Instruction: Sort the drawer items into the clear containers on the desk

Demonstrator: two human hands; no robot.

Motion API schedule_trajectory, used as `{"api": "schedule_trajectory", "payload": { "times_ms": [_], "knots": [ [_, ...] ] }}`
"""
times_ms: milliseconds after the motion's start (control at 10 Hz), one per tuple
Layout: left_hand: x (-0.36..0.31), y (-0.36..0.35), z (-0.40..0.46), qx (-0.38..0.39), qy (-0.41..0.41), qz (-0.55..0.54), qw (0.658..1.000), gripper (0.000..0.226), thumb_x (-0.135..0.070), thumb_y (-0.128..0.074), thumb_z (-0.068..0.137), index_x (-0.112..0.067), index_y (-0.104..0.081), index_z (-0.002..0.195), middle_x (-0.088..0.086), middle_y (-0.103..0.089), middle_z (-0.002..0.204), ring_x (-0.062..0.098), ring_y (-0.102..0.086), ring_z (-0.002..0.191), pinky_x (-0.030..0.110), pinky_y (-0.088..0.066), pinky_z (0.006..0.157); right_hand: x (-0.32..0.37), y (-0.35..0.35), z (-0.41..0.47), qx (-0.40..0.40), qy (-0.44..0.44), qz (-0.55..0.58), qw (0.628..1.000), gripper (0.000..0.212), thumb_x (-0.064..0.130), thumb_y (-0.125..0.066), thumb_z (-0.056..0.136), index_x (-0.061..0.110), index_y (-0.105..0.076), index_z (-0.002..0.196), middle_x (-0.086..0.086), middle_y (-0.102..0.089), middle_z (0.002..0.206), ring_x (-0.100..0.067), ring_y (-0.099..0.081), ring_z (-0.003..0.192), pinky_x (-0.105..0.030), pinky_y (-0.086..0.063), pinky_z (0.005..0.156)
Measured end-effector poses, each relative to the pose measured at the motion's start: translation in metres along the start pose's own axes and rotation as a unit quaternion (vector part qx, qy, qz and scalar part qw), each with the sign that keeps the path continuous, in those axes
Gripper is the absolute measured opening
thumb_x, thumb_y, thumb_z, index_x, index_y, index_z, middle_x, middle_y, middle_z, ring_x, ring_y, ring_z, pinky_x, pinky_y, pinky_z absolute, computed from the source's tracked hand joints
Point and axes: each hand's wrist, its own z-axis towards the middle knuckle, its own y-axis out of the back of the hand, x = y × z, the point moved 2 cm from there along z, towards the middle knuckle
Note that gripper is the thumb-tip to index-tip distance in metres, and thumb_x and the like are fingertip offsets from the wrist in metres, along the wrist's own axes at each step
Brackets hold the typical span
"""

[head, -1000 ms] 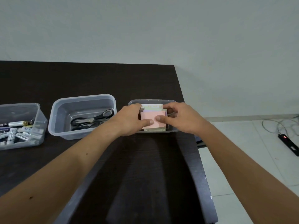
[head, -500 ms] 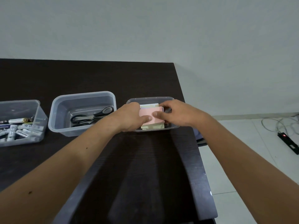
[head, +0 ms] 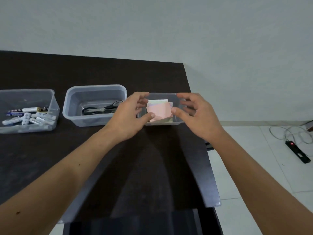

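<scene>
A pink sticky-note pad (head: 159, 112) lies on top of yellow and pale pads inside the right clear container (head: 171, 94) near the desk's right edge. My left hand (head: 129, 116) hovers at the container's left side with loosely spread fingers, its thumb tip right by the pink pad's lower left corner. My right hand (head: 194, 114) hovers at the right side with fingers apart, its thumb close to the pad's right edge. Neither hand grips anything. The middle clear container (head: 72, 100) holds black scissors (head: 101, 109). The left clear container (head: 52, 106) holds several batteries (head: 28, 116).
The dark desk (head: 84, 70) ends just right of the right container. An open drawer (head: 135, 224) shows at the bottom of the view. On the tiled floor to the right lie a black power strip (head: 298, 152) and loose cables (head: 288, 133).
Both hands have let go of the pink pad and drawn back with fingers spreading. The pad now lies in the right container. The view has tilted slightly.
</scene>
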Motion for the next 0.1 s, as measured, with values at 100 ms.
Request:
{"api": "schedule_trajectory", "payload": {
  "times_ms": [100],
  "knots": [
    [-0.0045, 0.0072, -0.0305, -0.038, -0.023, -0.028, 0.999, 0.055, -0.013, -0.081, 0.091, -0.022, -0.057, 0.14, -0.006, -0.065, 0.126, 0.003, -0.062, 0.122, 0.029, -0.052, 0.111, 0.0037, 0.001, -0.0264, -0.005, 0.015, 0.042, 0.999, 0.05, 0.03, -0.082, 0.09, 0.031, -0.061, 0.136, 0.009, -0.06, 0.144, -0.008, -0.059, 0.133, -0.027, -0.053, 0.109]
  ]
}}
